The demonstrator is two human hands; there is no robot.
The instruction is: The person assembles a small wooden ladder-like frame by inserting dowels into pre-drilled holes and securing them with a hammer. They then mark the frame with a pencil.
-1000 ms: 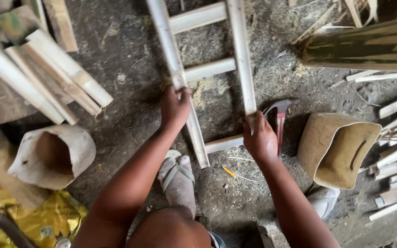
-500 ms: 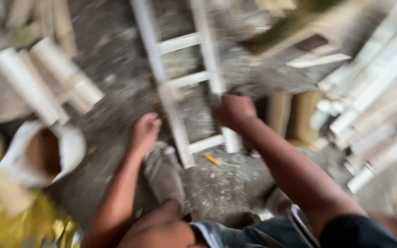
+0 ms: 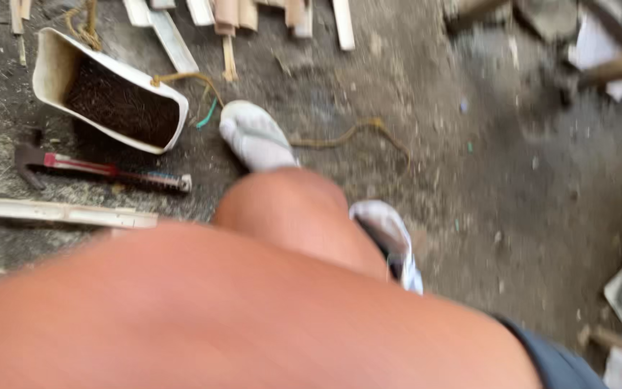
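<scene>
On the gritty floor (image 3: 512, 216), just left of the person's legs, lies a hammer (image 3: 102, 171), flat on its side, its dark head toward the left edge and its red and dark handle running right. Neither of the hands shows in this view, so I cannot tell whether they are open, closed or gripping anything. A wide, blurred stretch of bare skin (image 3: 253, 310) fills the bottom, and whether it is an arm or a thigh cannot be made out. A knee (image 3: 282, 209) rises above it.

Just beyond the hammer sits a cream tub (image 3: 50, 66), tipped on its side with its mouth up, holding a dark, grainy fill (image 3: 120, 108) too blurred to name. A pale slat (image 3: 59, 211) lies near the hammer on its near side, roughly parallel to it. One white shoe (image 3: 257, 137) is planted just right of the tub; the other shoe (image 3: 390, 234) stands nearer the camera. A frayed rope (image 3: 347, 133) snakes across the floor beside the far shoe, and more slats (image 3: 235, 11) lie along the top edge.

Tripping looks the likeliest risk: rope, hammer and slat all lie close to the feet, and a careless step could catch the cord or roll on the handle. A kick to the tub could spill its fill. Heavy blur suggests the head is moving, so footing may go unwatched.

The hammer looks worn, with a claw-like head and a slim handle.
</scene>
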